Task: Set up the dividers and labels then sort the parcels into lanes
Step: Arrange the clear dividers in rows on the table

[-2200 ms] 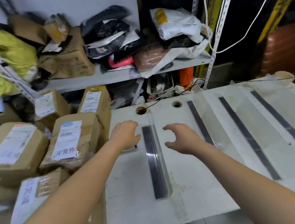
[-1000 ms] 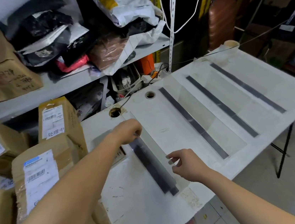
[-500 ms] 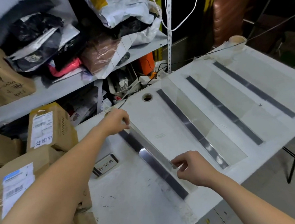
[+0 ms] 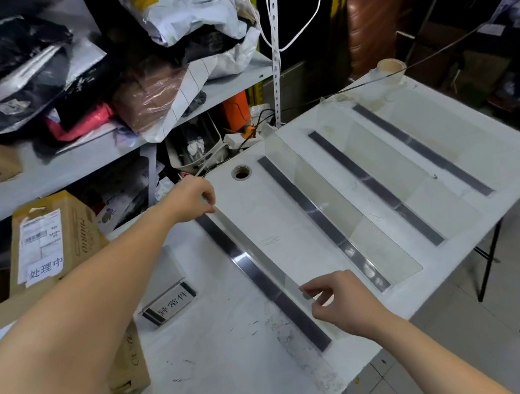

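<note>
1. One clear divider (image 4: 255, 272) with a dark base strip lies on the white surface (image 4: 227, 364), its long axis running slantwise from far-left to near-right
2. Both hands are on it, one at each end: the left hand (image 4: 190, 199) pinches the upper edge at the far end, and the right hand (image 4: 340, 301) pinches the clear edge at the near end between thumb and forefinger
3. Neither hand is nearer the middle, so any turn or slide will probably need both ends moved together
4. To the right stands the neighbouring divider (image 4: 324, 225), roughly parallel and well apart, with two further dividers (image 4: 375, 186) beyond it; squaring this lane to match looks like the step in hand
5. Left of the strip a label holder (image 4: 170, 302) lies apart from it, and the parcels (image 4: 51, 242) sit off the surface's left side, none yet in a lane
</note>
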`<action>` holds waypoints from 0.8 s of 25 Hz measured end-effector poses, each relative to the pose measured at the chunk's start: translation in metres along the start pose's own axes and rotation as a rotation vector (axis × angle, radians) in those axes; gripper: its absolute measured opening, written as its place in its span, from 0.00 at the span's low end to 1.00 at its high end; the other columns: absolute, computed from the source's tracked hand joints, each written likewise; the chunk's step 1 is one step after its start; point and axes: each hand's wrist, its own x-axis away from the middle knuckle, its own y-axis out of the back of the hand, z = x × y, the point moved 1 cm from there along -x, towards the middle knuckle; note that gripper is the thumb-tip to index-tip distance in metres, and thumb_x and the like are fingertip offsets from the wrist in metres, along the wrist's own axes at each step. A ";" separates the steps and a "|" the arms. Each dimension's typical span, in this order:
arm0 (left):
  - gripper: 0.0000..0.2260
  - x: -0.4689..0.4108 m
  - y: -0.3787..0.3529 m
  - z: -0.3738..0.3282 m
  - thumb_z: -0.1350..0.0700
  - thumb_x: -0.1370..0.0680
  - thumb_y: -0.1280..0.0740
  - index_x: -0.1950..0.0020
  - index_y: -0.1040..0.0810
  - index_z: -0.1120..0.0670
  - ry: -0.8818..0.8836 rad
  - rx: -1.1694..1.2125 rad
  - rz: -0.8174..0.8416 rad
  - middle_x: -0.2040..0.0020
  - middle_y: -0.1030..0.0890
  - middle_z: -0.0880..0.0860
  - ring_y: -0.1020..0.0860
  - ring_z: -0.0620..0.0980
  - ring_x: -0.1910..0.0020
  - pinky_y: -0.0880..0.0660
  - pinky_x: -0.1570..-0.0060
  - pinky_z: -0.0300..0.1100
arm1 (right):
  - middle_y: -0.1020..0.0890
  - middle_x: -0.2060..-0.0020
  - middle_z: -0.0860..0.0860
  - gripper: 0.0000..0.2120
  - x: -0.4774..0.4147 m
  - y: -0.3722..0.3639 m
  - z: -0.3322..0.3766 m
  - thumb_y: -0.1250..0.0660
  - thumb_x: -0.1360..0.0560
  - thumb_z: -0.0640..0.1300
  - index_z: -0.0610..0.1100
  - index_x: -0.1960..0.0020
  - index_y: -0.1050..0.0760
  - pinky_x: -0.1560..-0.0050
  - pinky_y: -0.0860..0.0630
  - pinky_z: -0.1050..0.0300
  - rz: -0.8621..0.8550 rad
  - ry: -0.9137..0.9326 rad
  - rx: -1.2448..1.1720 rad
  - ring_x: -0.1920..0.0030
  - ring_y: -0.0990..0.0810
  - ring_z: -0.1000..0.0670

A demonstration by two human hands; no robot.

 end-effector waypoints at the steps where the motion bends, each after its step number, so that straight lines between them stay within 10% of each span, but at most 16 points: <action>1: 0.06 -0.002 0.000 0.001 0.56 0.28 0.21 0.55 0.17 0.54 -0.011 0.000 0.004 0.57 0.21 0.44 0.22 0.46 0.53 0.31 0.56 0.36 | 0.14 0.53 0.62 0.19 0.002 0.000 0.000 0.32 0.30 0.39 0.52 0.43 0.14 0.50 0.20 0.67 -0.014 -0.007 -0.009 0.53 0.17 0.63; 20: 0.06 -0.019 -0.001 -0.013 0.57 0.27 0.21 0.55 0.16 0.54 -0.129 0.000 -0.008 0.56 0.21 0.47 0.24 0.46 0.55 0.30 0.52 0.40 | 0.13 0.49 0.58 0.20 0.013 -0.010 0.006 0.32 0.29 0.37 0.50 0.40 0.15 0.50 0.19 0.65 -0.038 -0.029 0.006 0.54 0.16 0.59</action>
